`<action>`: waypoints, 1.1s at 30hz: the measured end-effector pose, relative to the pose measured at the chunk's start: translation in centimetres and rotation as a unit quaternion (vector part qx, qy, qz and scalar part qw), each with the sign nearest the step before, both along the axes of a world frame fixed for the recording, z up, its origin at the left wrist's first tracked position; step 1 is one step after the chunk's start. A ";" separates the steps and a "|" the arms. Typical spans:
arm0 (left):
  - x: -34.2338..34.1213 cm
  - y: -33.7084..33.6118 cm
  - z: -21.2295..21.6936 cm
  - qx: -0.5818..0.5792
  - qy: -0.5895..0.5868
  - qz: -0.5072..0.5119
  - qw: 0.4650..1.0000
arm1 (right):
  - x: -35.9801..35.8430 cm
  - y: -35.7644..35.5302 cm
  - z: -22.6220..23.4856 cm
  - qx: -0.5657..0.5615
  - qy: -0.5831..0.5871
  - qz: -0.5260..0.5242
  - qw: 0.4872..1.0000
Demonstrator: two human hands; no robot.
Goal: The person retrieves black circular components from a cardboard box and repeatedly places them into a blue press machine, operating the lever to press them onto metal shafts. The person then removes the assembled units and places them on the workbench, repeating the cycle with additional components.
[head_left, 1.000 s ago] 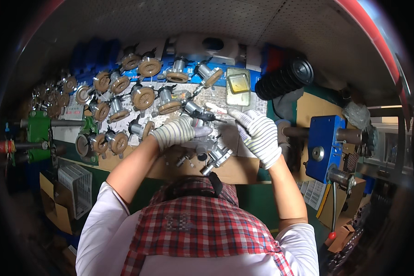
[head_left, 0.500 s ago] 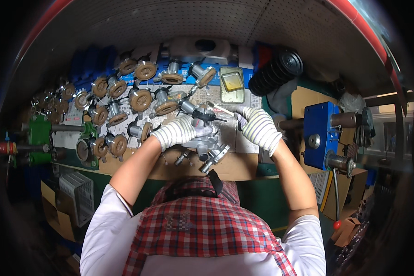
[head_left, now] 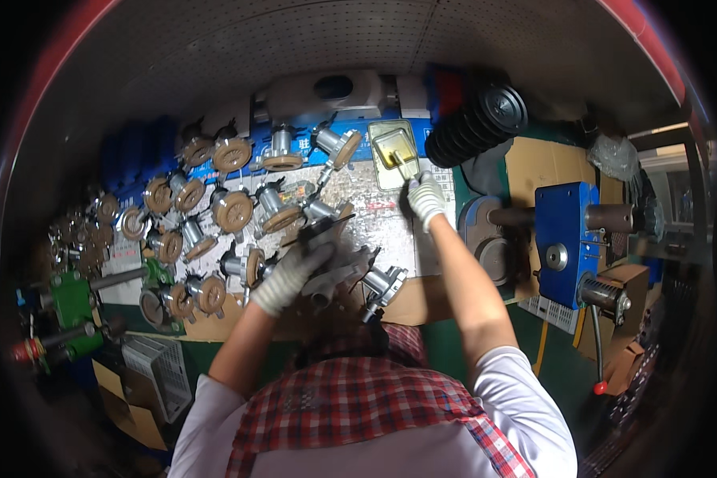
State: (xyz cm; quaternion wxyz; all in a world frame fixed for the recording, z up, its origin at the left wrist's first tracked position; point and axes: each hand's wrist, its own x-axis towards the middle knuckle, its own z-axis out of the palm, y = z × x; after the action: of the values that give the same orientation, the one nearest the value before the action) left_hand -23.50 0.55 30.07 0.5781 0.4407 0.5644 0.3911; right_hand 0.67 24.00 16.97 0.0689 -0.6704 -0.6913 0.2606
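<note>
My right hand [head_left: 428, 199], in a striped white work glove, grips a pale-handled brush [head_left: 404, 169]. Its far end is in a small inner dish of yellow liquid, inside a shallow rectangular tray [head_left: 381, 185]. My left hand [head_left: 283, 285], gloved alike and smeared by motion, is closed around a metal fitting with a black lever [head_left: 320, 233]; its shape is blurred. Close to that hand on the bench are a grey metal piece [head_left: 327, 291] and a silver cylindrical fitting [head_left: 384, 285].
Several silver fittings with brown round flanges [head_left: 233, 210] stand across the left of the bench. A green clamp device [head_left: 72, 307] is at the left edge. To the right are a blue machine [head_left: 562, 247] with a red-knobbed lever and a black ribbed cylinder [head_left: 478, 123].
My right hand has moved away from the fitting, up and right, bringing the brush into the tray. My left hand has shifted down and left with the fitting.
</note>
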 end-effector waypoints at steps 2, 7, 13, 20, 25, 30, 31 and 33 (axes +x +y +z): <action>-0.5 -1.8 0.3 0.239 0.143 -0.008 0.960 | -2.0 -0.4 -2.1 -0.012 -0.039 -0.058 0.997; -0.8 -2.0 5.1 -0.210 -0.186 0.115 0.953 | -3.1 -0.2 -6.5 0.099 -0.150 -0.061 0.982; -1.9 -5.5 -3.7 -0.016 -0.119 0.067 0.990 | -3.7 -1.1 6.2 0.271 0.008 0.025 0.962; -1.4 -2.2 -2.0 0.008 -0.272 0.114 0.956 | 3.9 5.8 21.5 0.433 -0.174 0.091 0.880; -1.5 -3.2 -4.3 0.272 -0.024 0.086 0.958 | 4.9 7.9 22.7 0.355 -0.259 0.174 0.882; 2.7 0.2 5.2 0.083 -0.091 0.230 0.965 | 4.5 3.6 27.8 0.423 -0.170 0.154 0.877; 2.8 0.6 5.0 0.169 0.044 0.228 0.958 | 4.2 1.2 29.4 0.476 -0.077 0.151 0.863; 5.0 2.2 6.5 0.296 0.362 0.206 0.859 | 6.6 -3.2 30.1 0.482 0.190 0.116 0.847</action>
State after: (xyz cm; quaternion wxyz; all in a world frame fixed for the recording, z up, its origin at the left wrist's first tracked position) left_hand -18.51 2.75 36.59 0.0814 0.5757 0.6693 0.4626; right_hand 7.30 20.78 47.11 0.4827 -0.4047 -0.7763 0.0229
